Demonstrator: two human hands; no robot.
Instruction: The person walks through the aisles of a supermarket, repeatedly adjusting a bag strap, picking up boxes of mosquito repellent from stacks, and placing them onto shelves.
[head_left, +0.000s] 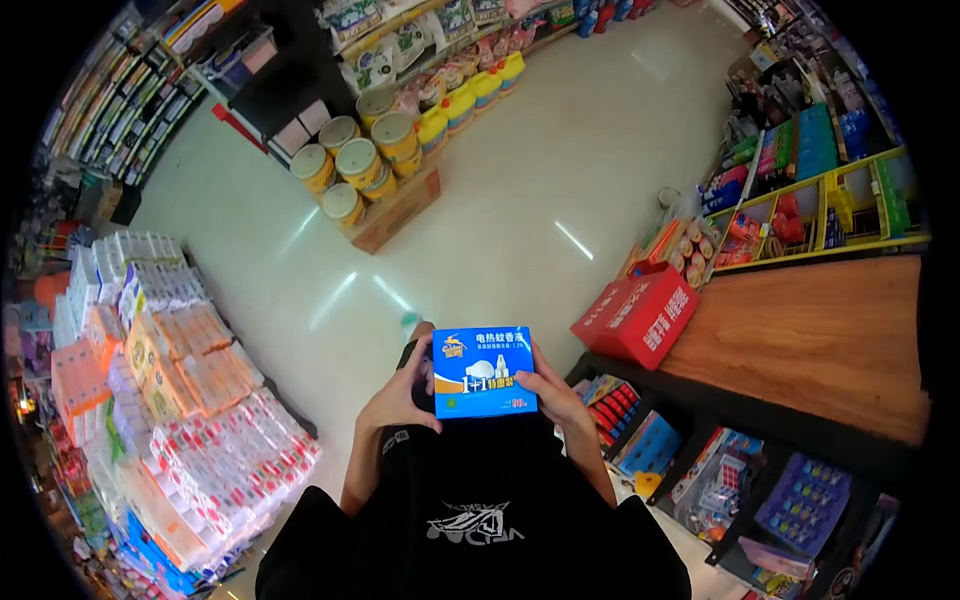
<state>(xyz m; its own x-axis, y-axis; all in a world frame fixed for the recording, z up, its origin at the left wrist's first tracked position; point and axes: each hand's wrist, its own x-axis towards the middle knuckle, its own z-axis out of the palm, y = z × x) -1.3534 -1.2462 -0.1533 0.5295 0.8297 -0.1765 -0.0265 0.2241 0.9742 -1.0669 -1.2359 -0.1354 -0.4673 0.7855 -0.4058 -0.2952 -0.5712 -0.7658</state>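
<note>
- My L hand (pixel 393 398) grips L edge of blue box (pixel 480 374); R hand (pixel 552 392) grips R edge, thumb on printed face.
- Box loc.: in front of my blk shirt (pixel 580 500).
- Red carton (pixel 637 314): to R, apart, beside wood counter (pixel 800 335).
- Stacked pkgs (pixel 210 400): well L.

A shop, household goods by the look of it. Evidence: wrapped packs (pixel 230 440) in a tall stack at left; lidded tubs (pixel 357 160) grouped on a cardboard carton (pixel 400 212); yellow jugs (pixel 460 108) in a row along stocked shelving. Right: yellow rack (pixel 918 240) of mixed goods, wooden desk (pixel 810 340), packaged small wares (pixel 650 447) in compartments below. Open glossy aisle (pixel 600 190) between.
</note>
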